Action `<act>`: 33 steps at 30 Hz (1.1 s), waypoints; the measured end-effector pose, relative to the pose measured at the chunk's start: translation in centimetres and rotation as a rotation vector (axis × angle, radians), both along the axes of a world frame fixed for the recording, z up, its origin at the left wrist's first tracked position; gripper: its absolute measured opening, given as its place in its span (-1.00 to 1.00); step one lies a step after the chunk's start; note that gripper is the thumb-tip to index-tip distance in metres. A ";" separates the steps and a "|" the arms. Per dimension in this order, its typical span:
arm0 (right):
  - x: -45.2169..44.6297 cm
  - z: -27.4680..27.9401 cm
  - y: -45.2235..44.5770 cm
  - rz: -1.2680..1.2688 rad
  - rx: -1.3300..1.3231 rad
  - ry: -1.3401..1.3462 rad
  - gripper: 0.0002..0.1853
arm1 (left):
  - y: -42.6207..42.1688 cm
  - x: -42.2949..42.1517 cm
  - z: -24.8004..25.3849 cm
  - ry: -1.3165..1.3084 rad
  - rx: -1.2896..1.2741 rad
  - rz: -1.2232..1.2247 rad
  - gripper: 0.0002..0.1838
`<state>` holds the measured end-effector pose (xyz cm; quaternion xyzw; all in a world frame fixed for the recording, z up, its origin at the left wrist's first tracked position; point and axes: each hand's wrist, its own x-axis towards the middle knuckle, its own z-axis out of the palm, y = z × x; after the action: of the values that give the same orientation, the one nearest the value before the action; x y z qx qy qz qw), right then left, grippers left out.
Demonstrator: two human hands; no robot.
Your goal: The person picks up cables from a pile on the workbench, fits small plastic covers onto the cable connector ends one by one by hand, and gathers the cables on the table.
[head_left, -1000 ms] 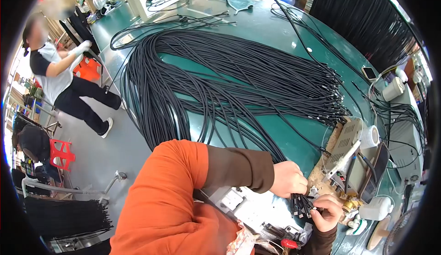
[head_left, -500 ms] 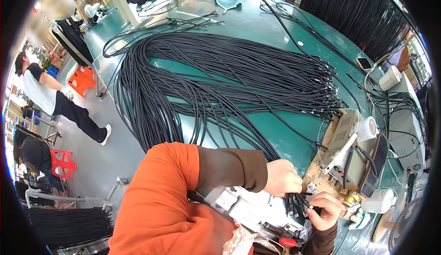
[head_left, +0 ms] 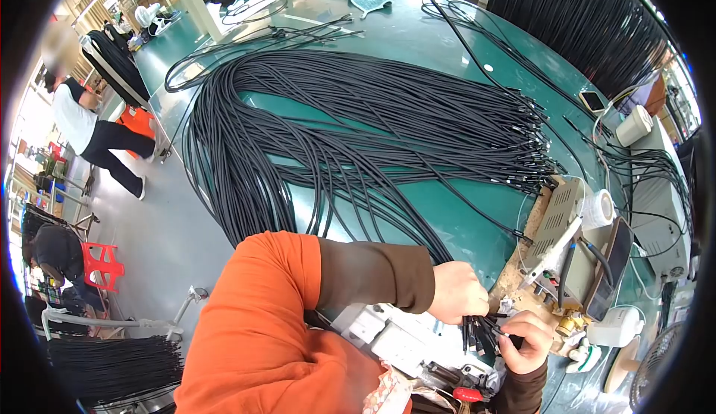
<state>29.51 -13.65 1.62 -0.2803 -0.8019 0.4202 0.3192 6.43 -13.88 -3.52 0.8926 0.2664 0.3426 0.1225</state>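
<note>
My left hand [head_left: 459, 292] is closed around a bunch of black cables, whose ends [head_left: 477, 335] hang out below the fingers. Thumb and forefinger of my right hand [head_left: 528, 341] pinch one cable end beside that bunch. Under the hands is a white machine or fixture [head_left: 406, 345] with a red-handled tool [head_left: 468, 394] at its near side. A thick bundle of black cables [head_left: 358, 108] lies looped over the green table [head_left: 470, 216], with metal-tipped ends toward the right.
To the right stand a soldering station [head_left: 556, 216], a spool [head_left: 597, 209], a white bottle [head_left: 616, 326] and a fan [head_left: 660, 365]. A phone [head_left: 591, 101] lies farther back. More cables hang at the back right [head_left: 574, 26]. On the left, a person [head_left: 82, 127] walks near red stools.
The walking person at left has moved farther back and slightly right. My hands stay nearly in place, still on the cable ends.
</note>
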 end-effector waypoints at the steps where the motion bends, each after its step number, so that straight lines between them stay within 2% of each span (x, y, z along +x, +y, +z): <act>1: 0.0 0.0 0.0 0.000 0.015 -0.009 -0.81 | 0.0 0.0 0.1 0.017 -0.011 -0.002 -0.87; 19: -0.3 0.4 -0.2 0.002 0.071 -0.027 -0.82 | 0.0 -0.1 -0.2 -0.021 0.085 -0.001 -0.86; 26: -0.9 0.5 0.1 0.008 0.091 0.031 -0.80 | 0.0 -0.4 0.6 -0.043 -0.002 -0.033 -0.87; 28: -0.3 0.5 -0.2 -0.028 0.118 0.005 -0.79 | 0.3 -0.3 0.5 -0.117 0.051 -0.023 -0.90; 30: -0.7 1.2 -0.1 -0.033 0.132 -0.022 -0.78 | 0.4 -0.4 1.3 -0.094 0.050 -0.016 -0.72; 31: -0.4 0.9 -0.1 -0.037 0.074 -0.004 -0.79 | 0.6 -0.3 1.3 -0.184 0.038 -0.007 -0.70; 33: -0.1 0.3 0.0 -0.042 0.059 0.001 -0.81 | 0.7 -0.3 1.0 -0.148 -0.040 -0.048 -0.72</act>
<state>29.39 -13.69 1.87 -0.2875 -0.8078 0.3895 0.3364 6.14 -13.16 -2.54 0.8683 0.2420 0.3991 0.1679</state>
